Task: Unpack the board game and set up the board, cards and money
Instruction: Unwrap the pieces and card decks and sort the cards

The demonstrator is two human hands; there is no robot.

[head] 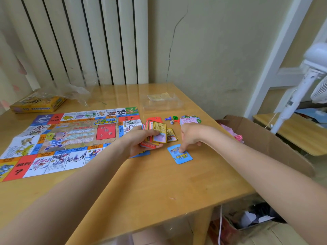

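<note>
Card sorting: fanned cards (157, 134) are gripped in left hand (141, 141); right hand (189, 137), fingers curled, presses blue card (182, 155) onto counter (159, 183). Piles are best squared, kept apart.

Board (74, 138), left half of bench: black "?" legible on the red square at its near-left corner, with large characters beside it, not readable. Further "?" marks on the red square at the far edge, on the red square near the far-right corner, and on the red central panel. Yellow title banner at board centre: characters too blurred to read. Price figures on the property squares: illegible. Blue card (180, 154), near right edge of bench: yellow lettering, unreadable. Box (38, 103), far-left corner: print illegible.
</note>
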